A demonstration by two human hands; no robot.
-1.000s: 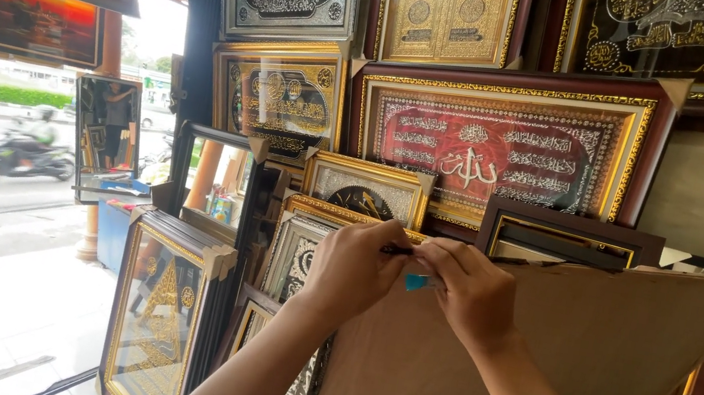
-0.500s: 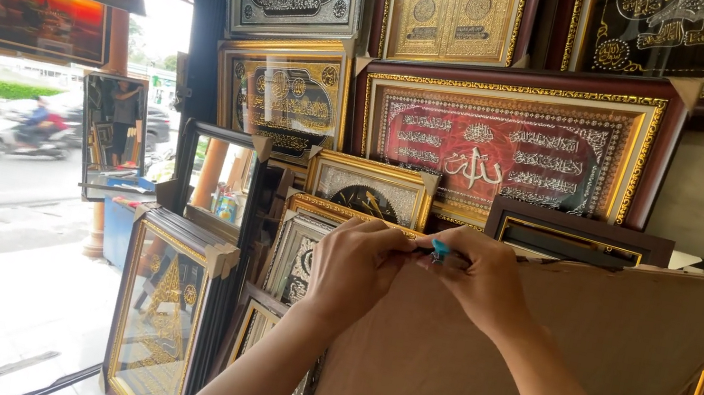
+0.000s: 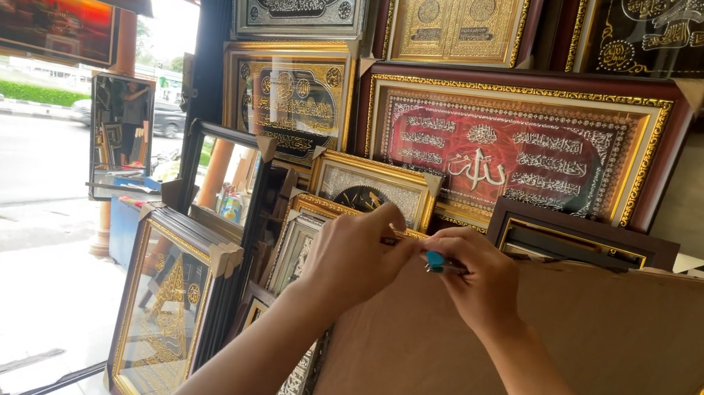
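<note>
Both hands, left hand and right hand, pinch a blue-tipped tool (over a brown board).

The big flat brown cardboard sheet under the fingers looks matt and smooth; the small blue plastic pen between them shines.

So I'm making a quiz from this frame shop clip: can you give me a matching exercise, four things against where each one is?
Things:
1. brown backing board
2. blue-tipped tool
3. red framed panel
4. mirror

Places:
A. leaning at the open shopfront on the left
B. on the wall behind both hands
C. pinched in the right hand at the board's top edge
D. upright under the left hand and right hand

Pairs: 1-D, 2-C, 3-B, 4-A
</note>
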